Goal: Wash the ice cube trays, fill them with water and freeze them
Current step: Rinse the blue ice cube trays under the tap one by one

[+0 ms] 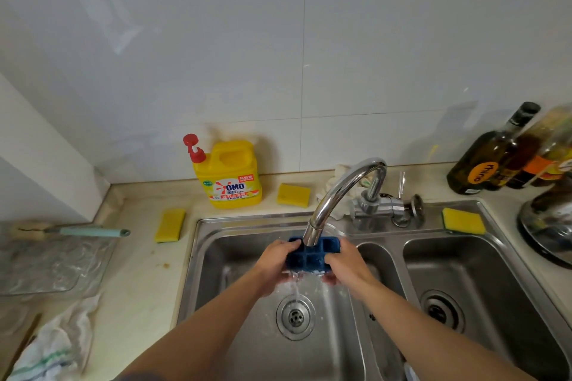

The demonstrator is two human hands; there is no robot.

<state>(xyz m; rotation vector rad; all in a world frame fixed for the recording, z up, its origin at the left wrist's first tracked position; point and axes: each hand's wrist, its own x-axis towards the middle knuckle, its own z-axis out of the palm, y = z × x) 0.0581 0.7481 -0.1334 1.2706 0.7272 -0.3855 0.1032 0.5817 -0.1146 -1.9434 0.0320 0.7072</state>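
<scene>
The tray is gripped at 9 and 3 o'clock by left hand and right hand, kept under the tap for rinsing.

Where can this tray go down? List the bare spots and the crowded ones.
Bare counter lies between the left sponge, the sink rim and the white cloth. The right basin is bare too. Crowded: the far right corner with bottles and a metal lid, and behind the faucet, where a rag lies. Left hand and right hand grip the blue tray.
</scene>
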